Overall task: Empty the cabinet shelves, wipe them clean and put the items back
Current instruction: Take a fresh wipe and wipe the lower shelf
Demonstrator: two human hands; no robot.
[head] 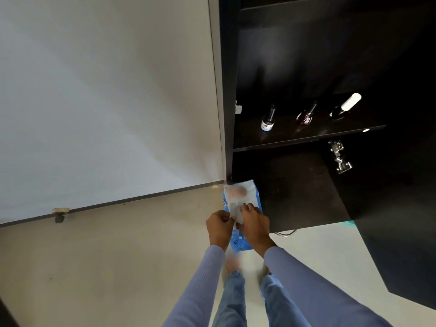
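Observation:
A blue and white pack of wet wipes (238,197) is held in front of the dark cabinet's lower shelf (295,190). My left hand (219,226) grips the pack's near left side with curled fingers. My right hand (254,224) pinches a white wipe (237,214) at the pack's opening. On the shelf above (306,134) stand three small nail polish bottles: one with a white label (268,119), a red one (306,115) and a dark one with a white cap (345,106).
The cabinet's dark door (396,232) stands open at the right, with a metal hinge (339,156) on the inner wall. A white wall (106,102) fills the left side, and a doorstop (60,214) sits by the baseboard. My legs and feet are below on the pale floor.

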